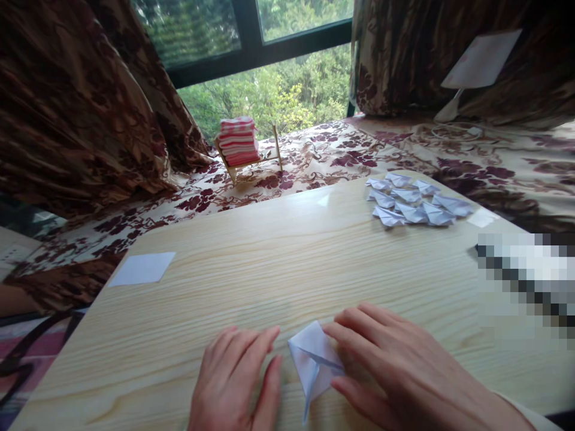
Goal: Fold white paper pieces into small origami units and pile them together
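Note:
A small white paper (pixel 313 358), partly folded with a raised flap and a point toward me, lies on the wooden table (pixel 278 263) near its front edge. My right hand (pixel 390 365) rests on the paper's right side, fingers flat and pressing it down. My left hand (pixel 238 377) lies just left of the paper, fingers together and bent, its fingertips beside the paper's left edge. A flat white paper square (pixel 142 268) lies at the table's left edge. Several folded white paper pieces (pixel 415 200) are heaped at the far right of the table.
A floral cloth (pixel 314 158) covers the surface behind the table, under a window. A small wooden stand with a red-and-white striped stack (pixel 239 142) sits on it. Brown patterned curtains hang at both sides. A pixelated patch covers the table's right edge.

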`<action>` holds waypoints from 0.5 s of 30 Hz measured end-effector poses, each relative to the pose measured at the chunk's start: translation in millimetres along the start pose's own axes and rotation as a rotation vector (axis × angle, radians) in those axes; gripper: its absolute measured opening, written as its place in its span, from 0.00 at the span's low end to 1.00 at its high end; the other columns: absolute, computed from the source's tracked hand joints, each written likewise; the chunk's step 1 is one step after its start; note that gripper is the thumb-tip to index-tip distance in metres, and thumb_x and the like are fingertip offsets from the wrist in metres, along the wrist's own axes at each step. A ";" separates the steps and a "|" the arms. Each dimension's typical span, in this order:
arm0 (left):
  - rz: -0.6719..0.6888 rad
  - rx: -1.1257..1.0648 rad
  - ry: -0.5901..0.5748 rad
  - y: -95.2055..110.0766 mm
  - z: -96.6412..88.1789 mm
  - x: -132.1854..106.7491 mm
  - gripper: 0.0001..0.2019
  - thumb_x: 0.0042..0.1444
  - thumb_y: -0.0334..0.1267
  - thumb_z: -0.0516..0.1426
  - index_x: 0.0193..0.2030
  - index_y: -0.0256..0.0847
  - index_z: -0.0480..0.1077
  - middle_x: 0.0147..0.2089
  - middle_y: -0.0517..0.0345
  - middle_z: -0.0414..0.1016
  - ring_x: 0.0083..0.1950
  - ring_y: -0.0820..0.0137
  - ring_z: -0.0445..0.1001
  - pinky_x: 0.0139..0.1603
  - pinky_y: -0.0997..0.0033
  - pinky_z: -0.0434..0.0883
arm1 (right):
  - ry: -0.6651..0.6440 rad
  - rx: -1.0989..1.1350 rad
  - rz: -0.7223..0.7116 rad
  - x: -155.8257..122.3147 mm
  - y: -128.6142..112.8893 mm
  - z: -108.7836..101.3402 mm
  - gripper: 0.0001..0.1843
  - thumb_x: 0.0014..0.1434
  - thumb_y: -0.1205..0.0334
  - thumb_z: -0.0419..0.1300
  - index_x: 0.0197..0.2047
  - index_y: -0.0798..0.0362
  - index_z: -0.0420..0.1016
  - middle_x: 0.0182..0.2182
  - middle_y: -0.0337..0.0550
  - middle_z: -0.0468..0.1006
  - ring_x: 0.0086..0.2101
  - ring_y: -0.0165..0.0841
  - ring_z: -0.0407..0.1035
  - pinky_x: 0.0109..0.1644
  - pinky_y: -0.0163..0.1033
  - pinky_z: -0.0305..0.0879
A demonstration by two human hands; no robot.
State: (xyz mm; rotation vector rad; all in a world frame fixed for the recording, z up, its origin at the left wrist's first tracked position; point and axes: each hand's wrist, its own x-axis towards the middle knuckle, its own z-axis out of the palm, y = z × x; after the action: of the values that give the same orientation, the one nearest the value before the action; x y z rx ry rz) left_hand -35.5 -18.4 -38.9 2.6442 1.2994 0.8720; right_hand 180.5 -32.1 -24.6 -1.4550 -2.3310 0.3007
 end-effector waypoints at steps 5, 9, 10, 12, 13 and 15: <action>-0.010 -0.003 -0.145 -3.6 8.0 10.1 0.12 0.54 0.34 0.57 0.47 0.41 0.70 0.41 0.52 0.73 0.44 0.62 0.70 0.43 0.62 0.70 | 0.026 -0.076 -0.026 3.2 -1.4 2.8 0.16 0.42 0.64 0.72 0.33 0.51 0.71 0.30 0.38 0.74 0.31 0.36 0.69 0.29 0.37 0.65; -0.020 -0.027 -0.144 3.1 13.5 12.7 0.11 0.54 0.35 0.58 0.45 0.41 0.72 0.39 0.53 0.73 0.41 0.62 0.69 0.41 0.61 0.69 | 0.026 -0.140 -0.044 3.9 -1.5 10.0 0.14 0.43 0.65 0.71 0.31 0.52 0.70 0.28 0.39 0.73 0.29 0.36 0.67 0.29 0.38 0.64; -0.032 -0.032 -0.139 4.2 14.6 13.4 0.10 0.54 0.35 0.58 0.44 0.41 0.72 0.38 0.53 0.73 0.41 0.62 0.69 0.41 0.61 0.69 | 0.027 -0.154 -0.046 4.4 -1.5 11.7 0.13 0.43 0.66 0.70 0.31 0.52 0.70 0.28 0.40 0.73 0.29 0.36 0.67 0.29 0.38 0.63; -0.062 -0.058 -0.124 5.8 17.0 15.2 0.07 0.54 0.34 0.58 0.40 0.41 0.72 0.36 0.55 0.73 0.39 0.62 0.69 0.40 0.60 0.68 | 0.037 -0.179 -0.058 5.7 -1.7 14.1 0.12 0.44 0.66 0.69 0.31 0.52 0.70 0.28 0.40 0.73 0.28 0.37 0.67 0.28 0.38 0.63; -0.078 -0.080 -0.118 6.5 18.2 16.2 0.04 0.54 0.34 0.58 0.37 0.42 0.72 0.34 0.56 0.73 0.39 0.62 0.69 0.40 0.60 0.67 | 0.043 -0.186 -0.065 6.3 -1.7 14.9 0.11 0.45 0.66 0.69 0.30 0.52 0.70 0.27 0.41 0.73 0.28 0.37 0.67 0.28 0.38 0.62; -0.106 -0.133 -0.108 7.7 20.2 18.0 0.04 0.55 0.32 0.56 0.33 0.43 0.72 0.33 0.57 0.72 0.38 0.64 0.68 0.41 0.60 0.66 | 0.057 -0.189 -0.078 7.2 -1.6 15.4 0.10 0.46 0.66 0.68 0.30 0.52 0.69 0.27 0.41 0.72 0.28 0.36 0.66 0.27 0.38 0.62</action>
State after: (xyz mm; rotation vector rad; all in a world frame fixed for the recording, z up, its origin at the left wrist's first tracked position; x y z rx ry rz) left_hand -10.9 -6.3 -45.3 2.4604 1.2949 0.7611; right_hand 169.9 -26.1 -36.5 -1.4322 -2.4166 0.0168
